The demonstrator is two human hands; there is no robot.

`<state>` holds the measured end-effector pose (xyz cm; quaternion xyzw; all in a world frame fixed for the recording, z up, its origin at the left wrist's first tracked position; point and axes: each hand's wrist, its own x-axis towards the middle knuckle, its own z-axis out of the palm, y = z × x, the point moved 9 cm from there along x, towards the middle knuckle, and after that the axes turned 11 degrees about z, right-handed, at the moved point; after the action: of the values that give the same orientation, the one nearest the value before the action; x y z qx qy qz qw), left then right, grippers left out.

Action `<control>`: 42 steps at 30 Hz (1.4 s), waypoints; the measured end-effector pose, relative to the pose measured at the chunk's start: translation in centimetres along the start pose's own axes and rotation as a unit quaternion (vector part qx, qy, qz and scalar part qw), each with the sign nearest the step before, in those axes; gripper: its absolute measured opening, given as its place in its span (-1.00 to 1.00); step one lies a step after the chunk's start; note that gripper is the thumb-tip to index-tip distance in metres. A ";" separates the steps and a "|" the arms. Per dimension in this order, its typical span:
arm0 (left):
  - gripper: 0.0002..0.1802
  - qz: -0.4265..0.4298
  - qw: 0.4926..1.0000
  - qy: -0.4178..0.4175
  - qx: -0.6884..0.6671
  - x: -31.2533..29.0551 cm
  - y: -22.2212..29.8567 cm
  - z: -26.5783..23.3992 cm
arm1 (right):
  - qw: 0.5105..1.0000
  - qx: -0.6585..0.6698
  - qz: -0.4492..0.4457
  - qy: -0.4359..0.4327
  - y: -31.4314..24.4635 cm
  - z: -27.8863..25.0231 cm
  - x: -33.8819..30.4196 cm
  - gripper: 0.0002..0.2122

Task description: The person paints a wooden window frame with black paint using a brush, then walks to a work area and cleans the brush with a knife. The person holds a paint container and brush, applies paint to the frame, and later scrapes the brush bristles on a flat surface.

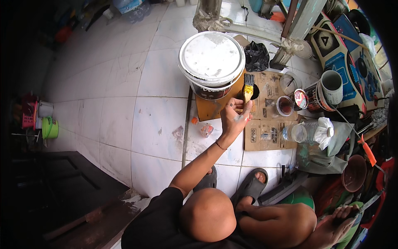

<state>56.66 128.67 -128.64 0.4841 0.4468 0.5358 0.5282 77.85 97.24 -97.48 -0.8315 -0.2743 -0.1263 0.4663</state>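
My left hand point(235, 118) is closed round the wooden handle of a paintbrush point(248, 88), its dark bristles pointing away from me and its middle yellow. Pale smears mark the fingers. Just behind the brush stands a small dark round pot point(256, 91), partly hidden. A large white-lidded bucket point(212, 58) stands beyond the hand on a brown wooden board point(211, 108). At the lower right edge my right hand point(338, 226) is curled by my knee round something dark that I cannot make out.
Flattened cardboard point(265, 137) carries a small cup of dark red liquid point(285, 106) and a clear round tub point(290, 82). A clear plastic bottle point(296, 133), a grey pot point(331, 86) and a black plastic bag point(257, 56) lie around it. Wooden posts point(300, 33) stand behind.
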 end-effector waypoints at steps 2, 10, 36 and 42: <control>-0.60 -0.005 1.000 0.002 -0.022 0.0 -0.4 0.0 | 1.000 0.022 0.016 -0.007 0.3 0.0 0.0 -0.78; -0.45 -0.026 0.999 0.010 0.040 -0.1 -1.7 -3.0 | 0.976 0.191 0.099 -0.037 2.7 0.1 -0.7 -0.69; -0.67 0.256 0.706 -0.435 0.497 -11.4 19.9 4.8 | 0.698 0.609 0.361 -0.113 1.9 15.0 -4.3 -0.55; -0.61 0.254 0.692 -0.461 0.494 -10.7 16.6 6.6 | 0.815 0.457 0.343 -0.094 2.8 14.1 -2.3 -0.54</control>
<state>60.74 117.07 -111.79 0.9563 0.2075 0.0611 0.1968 76.98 107.16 -108.04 -0.5711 -0.0397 0.2605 0.7774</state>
